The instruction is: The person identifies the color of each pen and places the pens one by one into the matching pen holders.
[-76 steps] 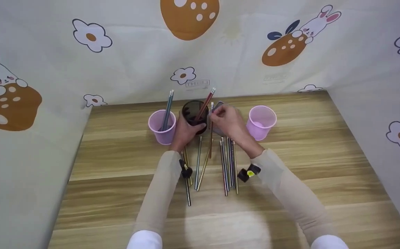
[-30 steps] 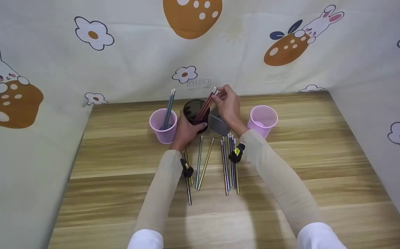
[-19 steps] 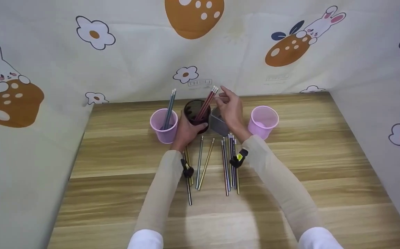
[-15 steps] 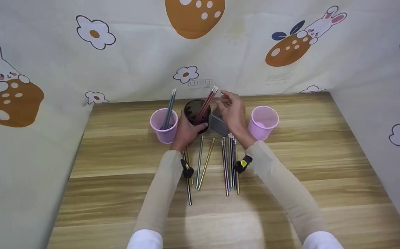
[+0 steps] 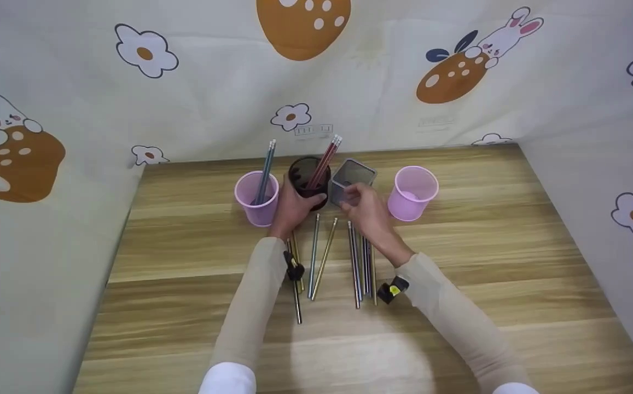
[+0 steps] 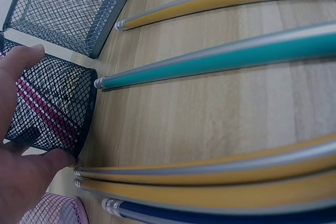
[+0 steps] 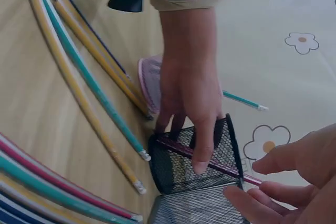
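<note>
My left hand (image 5: 293,210) holds the black round mesh pencil cup (image 5: 301,164), thumb and fingers around its side; in the left wrist view the same cup (image 6: 73,90) shows its diamond mesh. Red pencils (image 5: 324,162) lean inside it, eraser ends up. In front of the grey square mesh cup (image 5: 355,171) hovers my right hand (image 5: 371,216), its fingers loosely bent around nothing. Just below that hand a bunch of pencils (image 5: 361,268) lies on the table. A teal pencil (image 5: 313,257) and a yellow pencil (image 5: 324,260) lie between the arms.
On the left stands a pink mesh cup (image 5: 257,215) with teal pencils (image 5: 265,172) in it. Another pink cup (image 5: 412,205) is at the right. More pencils (image 5: 297,295) lie partly under the left wrist. A printed cloth (image 5: 218,109) hangs behind the wooden table (image 5: 185,306).
Earlier the right hand brought a pencil to the black cup and let it go among the red ones. It has since drawn back toward me, past the grey cup. The left hand stays put.
</note>
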A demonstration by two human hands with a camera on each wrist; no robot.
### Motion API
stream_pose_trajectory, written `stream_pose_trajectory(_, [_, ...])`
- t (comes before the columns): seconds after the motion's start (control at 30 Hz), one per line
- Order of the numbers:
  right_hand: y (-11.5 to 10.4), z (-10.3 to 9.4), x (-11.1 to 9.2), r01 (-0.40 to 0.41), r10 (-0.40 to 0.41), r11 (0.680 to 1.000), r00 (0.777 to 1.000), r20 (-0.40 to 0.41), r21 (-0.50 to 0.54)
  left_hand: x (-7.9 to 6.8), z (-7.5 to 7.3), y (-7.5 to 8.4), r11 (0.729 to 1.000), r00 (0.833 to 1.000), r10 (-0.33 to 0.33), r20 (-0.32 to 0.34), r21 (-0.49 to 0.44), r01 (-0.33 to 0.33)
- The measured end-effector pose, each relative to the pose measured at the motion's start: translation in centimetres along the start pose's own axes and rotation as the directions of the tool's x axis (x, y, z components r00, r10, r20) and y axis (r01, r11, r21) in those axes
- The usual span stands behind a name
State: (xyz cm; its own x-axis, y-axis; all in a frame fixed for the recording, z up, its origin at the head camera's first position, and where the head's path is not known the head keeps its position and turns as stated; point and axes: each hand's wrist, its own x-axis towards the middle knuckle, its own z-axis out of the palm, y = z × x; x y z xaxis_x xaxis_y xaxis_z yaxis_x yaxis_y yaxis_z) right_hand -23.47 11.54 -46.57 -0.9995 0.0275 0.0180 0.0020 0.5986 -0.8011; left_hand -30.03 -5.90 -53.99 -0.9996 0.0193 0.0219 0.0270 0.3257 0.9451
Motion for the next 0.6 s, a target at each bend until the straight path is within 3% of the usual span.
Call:
stream_pose_trajectory(0.27, [2.4, 1.2, -1.2, -0.037, 0.044, 0.979, 0.999, 0.031, -0.198, 0.0, 0.0, -0.1, 1.000, 1.000, 0.001, -0.006, -0.028, -0.001])
stream_pose_trajectory(0.6, [4.3, 2.4, -1.4, -0.018, 0.036, 0.968, 0.997, 0.065, -0.251, 0.0, 0.0, 0.0, 1.000, 1.000, 0.011, -0.013, -0.010, -0.011])
